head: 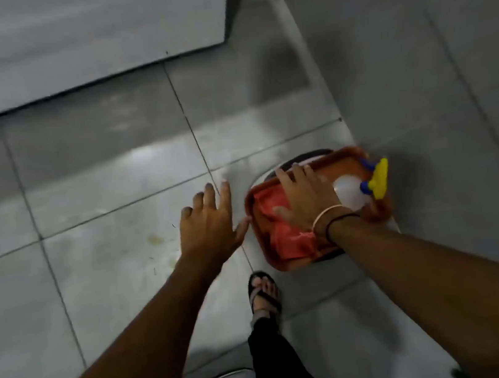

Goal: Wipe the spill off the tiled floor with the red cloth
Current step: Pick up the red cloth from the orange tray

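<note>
The red cloth [284, 238] lies crumpled in a red-brown tray [328, 159] standing on a low round stool at the right. My right hand [304, 196] rests flat on the cloth with fingers spread, not closed around it. My left hand [211, 223] hovers open just left of the tray, its thumb near the tray's rim. A yellowish spill [156, 239] with small specks stains the grey tiled floor [92, 167], left of my left hand.
A clear spray bottle [350, 193] with a yellow and blue trigger lies in the tray's right half. A grey wall stands at the right, a grey panel at the upper left. My sandalled foot [264, 296] is below the tray; a grey object sits at the bottom edge.
</note>
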Demonstrator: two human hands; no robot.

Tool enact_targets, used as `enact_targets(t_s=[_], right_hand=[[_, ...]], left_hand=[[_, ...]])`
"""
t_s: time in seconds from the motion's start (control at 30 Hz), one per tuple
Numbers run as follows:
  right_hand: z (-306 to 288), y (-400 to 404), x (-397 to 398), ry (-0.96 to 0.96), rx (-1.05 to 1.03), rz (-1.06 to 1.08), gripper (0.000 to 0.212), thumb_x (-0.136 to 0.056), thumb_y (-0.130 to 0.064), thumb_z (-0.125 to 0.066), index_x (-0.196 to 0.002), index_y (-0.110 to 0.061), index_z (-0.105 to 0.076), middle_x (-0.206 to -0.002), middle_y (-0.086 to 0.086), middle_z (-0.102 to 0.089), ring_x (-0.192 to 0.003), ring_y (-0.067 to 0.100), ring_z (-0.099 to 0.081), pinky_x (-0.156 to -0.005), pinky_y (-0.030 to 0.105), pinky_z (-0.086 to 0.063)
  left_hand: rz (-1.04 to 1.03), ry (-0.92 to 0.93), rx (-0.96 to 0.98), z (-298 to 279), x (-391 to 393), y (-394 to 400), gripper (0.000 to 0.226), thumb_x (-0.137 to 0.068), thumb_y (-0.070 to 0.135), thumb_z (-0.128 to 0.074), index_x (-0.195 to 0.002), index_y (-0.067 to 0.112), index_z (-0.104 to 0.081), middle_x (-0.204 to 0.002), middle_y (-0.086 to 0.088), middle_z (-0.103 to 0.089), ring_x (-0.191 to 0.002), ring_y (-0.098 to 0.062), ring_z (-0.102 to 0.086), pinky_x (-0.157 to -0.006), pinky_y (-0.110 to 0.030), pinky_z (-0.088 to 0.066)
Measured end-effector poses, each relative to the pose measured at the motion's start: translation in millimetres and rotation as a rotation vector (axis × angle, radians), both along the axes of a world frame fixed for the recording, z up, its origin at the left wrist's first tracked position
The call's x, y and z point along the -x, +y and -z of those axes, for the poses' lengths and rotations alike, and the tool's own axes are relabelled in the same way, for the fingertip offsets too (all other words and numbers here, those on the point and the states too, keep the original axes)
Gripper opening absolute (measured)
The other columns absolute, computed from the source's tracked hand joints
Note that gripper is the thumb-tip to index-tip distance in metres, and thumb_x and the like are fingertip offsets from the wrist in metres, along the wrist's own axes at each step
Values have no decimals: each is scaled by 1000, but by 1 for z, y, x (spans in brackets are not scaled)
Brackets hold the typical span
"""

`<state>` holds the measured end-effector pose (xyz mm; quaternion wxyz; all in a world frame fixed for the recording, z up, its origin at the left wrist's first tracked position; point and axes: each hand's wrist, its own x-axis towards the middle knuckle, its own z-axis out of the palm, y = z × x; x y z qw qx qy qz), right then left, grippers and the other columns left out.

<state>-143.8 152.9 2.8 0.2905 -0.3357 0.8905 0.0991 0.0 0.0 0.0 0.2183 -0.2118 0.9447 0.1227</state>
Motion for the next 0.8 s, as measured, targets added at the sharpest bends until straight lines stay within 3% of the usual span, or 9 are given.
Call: enact_targets(t_s=[0.1,0.2,0.3,0.43,0.53,0.67,0.8], right_hand=[[80,37,-10,-32,13,-33,76,-104,-53,-44,-164,-18,-14,-171,21,-13,-159,39,-16,-125,54,-23],[143,61,-17,55,188,-80,75,-101,-56,-27,-163,-14,-24,-169,25,-19,-157,39,-24,-124,54,-28],[184,65,-18,78,316,-150,71,-105,-51,-28,-164,-12,-19,-171,23,-11,-160,35,-17,-129,50,-21],[220,63,-35,124,427,-110,60,-107,-23,-33,-163,-10,-19,-171,20,-15,-161,33,-13,-131,53,-20],[220,63,-39,61,509,-3,61,-103,-11,-40,-162,-8,-24,-170,19,-19,-160,31,-15,-132,51,-14],[188,54,-36,-14,596,169,70,-92,19,-43,-158,-5,-36,-167,19,-30,-157,35,-26,-125,58,-32],[144,25,-77,80,703,208,68,-95,22,-48,-157,-3,-36,-167,17,-32,-156,33,-30,-122,51,-41]], left_hand=[[54,87,-51,84,-3,38,86,-97,64,-35,-158,4,-48,-156,-31,-52,-137,-47,-59,-99,-55,-57],[73,252,-31,146,-7,64,81,-103,57,-32,-161,1,-41,-166,-28,-40,-152,-42,-44,-117,-53,-46],[139,359,37,182,-5,69,75,-109,50,-30,-164,0,-33,-172,-23,-30,-160,-35,-30,-129,-48,-29],[207,385,33,215,-11,68,72,-111,49,-28,-165,2,-32,-174,-21,-28,-162,-33,-27,-130,-50,-34],[187,391,6,216,-12,70,74,-110,52,-30,-165,2,-32,-174,-21,-27,-162,-33,-26,-130,-50,-33],[130,409,-8,191,-30,65,78,-109,58,-31,-165,3,-33,-173,-20,-28,-162,-32,-27,-132,-48,-29],[15,367,32,172,-88,35,79,-108,58,-32,-166,5,-32,-174,-20,-27,-162,-31,-26,-130,-49,-34]])
